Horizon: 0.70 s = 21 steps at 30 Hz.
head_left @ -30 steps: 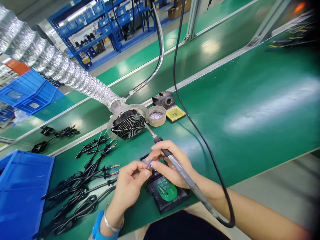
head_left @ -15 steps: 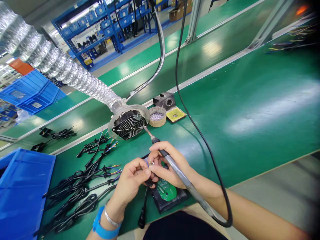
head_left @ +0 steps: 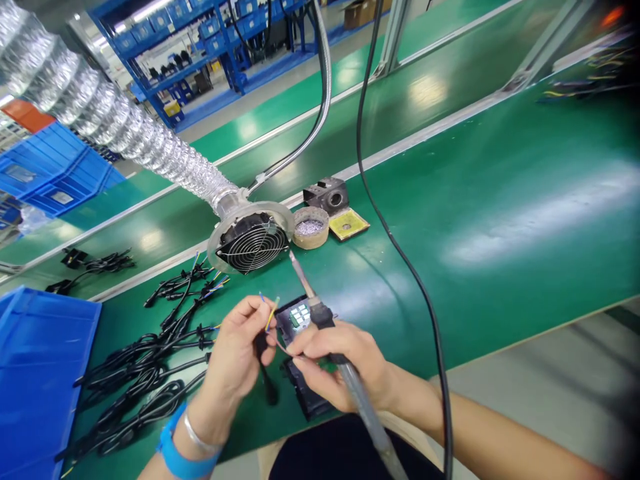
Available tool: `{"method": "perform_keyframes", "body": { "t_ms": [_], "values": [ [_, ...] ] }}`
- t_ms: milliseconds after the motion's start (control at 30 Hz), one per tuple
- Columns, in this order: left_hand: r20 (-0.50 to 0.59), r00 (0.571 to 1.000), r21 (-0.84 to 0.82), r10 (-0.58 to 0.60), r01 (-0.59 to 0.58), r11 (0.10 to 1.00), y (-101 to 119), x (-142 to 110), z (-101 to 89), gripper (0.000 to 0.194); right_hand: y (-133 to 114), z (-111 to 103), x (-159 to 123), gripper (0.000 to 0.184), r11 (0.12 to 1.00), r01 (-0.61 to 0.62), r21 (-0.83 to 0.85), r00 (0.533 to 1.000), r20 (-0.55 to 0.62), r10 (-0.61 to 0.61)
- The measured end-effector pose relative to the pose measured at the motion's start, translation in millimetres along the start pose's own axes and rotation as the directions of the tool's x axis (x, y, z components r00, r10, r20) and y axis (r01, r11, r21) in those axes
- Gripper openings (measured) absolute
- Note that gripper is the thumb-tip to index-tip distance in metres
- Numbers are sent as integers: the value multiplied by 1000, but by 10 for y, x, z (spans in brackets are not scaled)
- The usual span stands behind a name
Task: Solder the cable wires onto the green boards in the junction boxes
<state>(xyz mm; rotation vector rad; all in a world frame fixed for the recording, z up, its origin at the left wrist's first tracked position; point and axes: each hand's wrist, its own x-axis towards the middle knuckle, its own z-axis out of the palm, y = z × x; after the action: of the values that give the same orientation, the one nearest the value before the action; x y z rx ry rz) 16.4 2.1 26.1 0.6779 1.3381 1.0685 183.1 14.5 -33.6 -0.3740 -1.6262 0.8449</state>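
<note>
Right now the left hand [head_left: 239,347] pinches a black cable [head_left: 265,380] between thumb and fingers, near the tabletop's [head_left: 500,200] front edge, holding it so that its stripped coloured wires [head_left: 270,310] stand up free, touching nothing. The right hand [head_left: 340,363] is closed around the soldering iron [head_left: 320,313], whose tip points away toward the extraction fan [head_left: 250,243]; its fingertips also seem to nip something thin, though what it is cannot be made out.

Just beneath both hands lies a black tray [head_left: 300,387] carrying a green circuit board [head_left: 300,315], partly hidden by the fingers. Judging from how things lie, the wires are not yet joined to the board: their ends are in the air, apart from it, and the iron tip is lifted clear. So the joint looks still to be made on this cable.

Toward the left edge of the tabletop a heap of similar black cables [head_left: 145,380] lies waiting, their coloured ends bare.

As for containers, a blue bin [head_left: 40,373] sits at the front left corner, and what is inside it is not visible from here. Behind the fan, a small round tin [head_left: 310,228] holds a grey metallic wad, with a yellow sponge pad [head_left: 349,224] just beside it and a dark iron stand [head_left: 327,193] behind that.
</note>
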Motion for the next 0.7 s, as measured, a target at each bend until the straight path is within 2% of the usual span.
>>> {"method": "perform_keyframes", "body": {
  "t_ms": [67,133,200,267,300,367,500,700],
  "values": [
    [77,996,277,-50,27,961,102,56,-31,31,-9,-110,20,38,998,22,-62,1000,6,-21],
    [144,986,577,-88,-11,816,164,135,-26,18,42,-241,50,31,975,-56,-216,998,2,58],
    [172,985,819,-27,-128,560,156,222,26,7,142,-348,64,24,902,-120,-414,988,41,151],
    [207,976,940,73,-219,262,79,301,100,11,260,-402,50,20,830,-118,-546,970,115,214],
    [216,969,961,117,-232,148,22,332,131,14,313,-408,33,19,809,-104,-578,961,150,231],
    [233,953,971,194,-239,7,-106,377,164,18,392,-393,-11,18,791,-77,-606,952,192,239],
    [296,895,955,335,-272,-116,-314,410,111,20,448,-363,-86,24,781,-41,-623,943,235,236],
    [356,838,932,414,-349,-95,-413,413,17,17,464,-430,-80,32,804,-52,-592,925,276,262]
  ]
}}
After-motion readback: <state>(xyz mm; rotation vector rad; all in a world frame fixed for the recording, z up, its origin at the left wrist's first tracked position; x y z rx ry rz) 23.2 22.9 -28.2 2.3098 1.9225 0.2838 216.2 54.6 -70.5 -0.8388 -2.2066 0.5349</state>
